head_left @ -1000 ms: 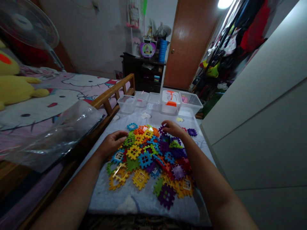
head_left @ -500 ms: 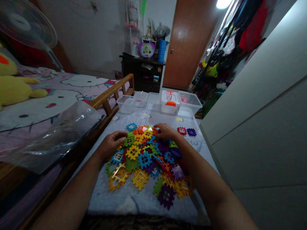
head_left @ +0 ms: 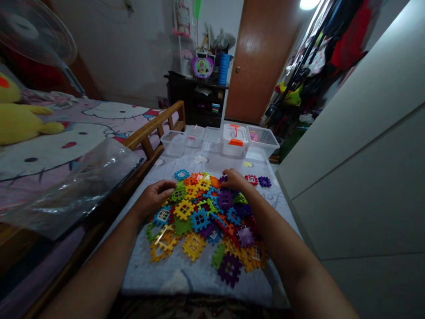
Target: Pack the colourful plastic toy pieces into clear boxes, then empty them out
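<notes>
A heap of colourful plastic interlocking tiles with toothed edges, some with window grids, spreads over the pale blue cloth between my hands. My left hand (head_left: pixel 153 198) rests at the heap's left side, thumb and fingers apart, fingertips beside a green tile (head_left: pixel 178 192); nothing is held in it. At the far right side of the heap, my right hand (head_left: pixel 235 180) curls its thumb and fingers about a small purple tile (head_left: pixel 223 179), mostly hidden by the fingers. Below that hand lies another purple tile (head_left: pixel 225 200). Yellow tiles (head_left: pixel 194 246) and a dark purple one (head_left: pixel 229 269) lie nearest me.
Clear plastic boxes (head_left: pixel 173 144) line the far edge, one with an orange-handled lid (head_left: pixel 235 133). A red tile (head_left: pixel 251 180) and a purple tile (head_left: pixel 264 181) lie apart at right. A wooden bed rail (head_left: pixel 146 141) borders the left, a white cabinet (head_left: pixel 361 177) the right.
My right hand has shifted slightly to the right, uncovering the purple tile beneath it. My left hand stays almost where it was. The view has tilted very slightly.
</notes>
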{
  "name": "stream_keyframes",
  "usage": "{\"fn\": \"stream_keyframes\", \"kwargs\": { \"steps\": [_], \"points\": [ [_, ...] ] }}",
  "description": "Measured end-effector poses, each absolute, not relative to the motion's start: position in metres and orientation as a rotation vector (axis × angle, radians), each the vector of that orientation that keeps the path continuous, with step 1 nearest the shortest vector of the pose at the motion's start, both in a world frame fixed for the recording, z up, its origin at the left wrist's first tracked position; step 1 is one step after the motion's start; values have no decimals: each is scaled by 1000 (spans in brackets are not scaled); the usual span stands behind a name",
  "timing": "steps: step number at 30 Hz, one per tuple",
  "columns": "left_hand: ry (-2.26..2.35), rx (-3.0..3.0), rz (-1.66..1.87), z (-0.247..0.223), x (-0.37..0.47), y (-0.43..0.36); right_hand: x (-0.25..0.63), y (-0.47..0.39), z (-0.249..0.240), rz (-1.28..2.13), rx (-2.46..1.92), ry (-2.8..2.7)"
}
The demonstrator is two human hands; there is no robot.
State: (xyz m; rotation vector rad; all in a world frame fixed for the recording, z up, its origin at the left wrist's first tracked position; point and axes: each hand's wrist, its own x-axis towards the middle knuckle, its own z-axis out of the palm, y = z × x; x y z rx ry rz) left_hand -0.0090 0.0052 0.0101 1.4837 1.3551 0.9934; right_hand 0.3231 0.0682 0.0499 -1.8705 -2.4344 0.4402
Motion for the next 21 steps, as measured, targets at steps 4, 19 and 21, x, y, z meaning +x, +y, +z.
{"fn": "stream_keyframes", "kwargs": {
  "steps": [4,19,21],
  "points": [
    [1342,1494,983,9,-10,6,328,66,59,424,-1874,-2381],
    [1338,1535,985,5,-12,7,319,58,50,381,-2066,-2329],
    [1336,1532,984,6,-12,7,318,61,53,388,-2049,-2314]
  ]
}}
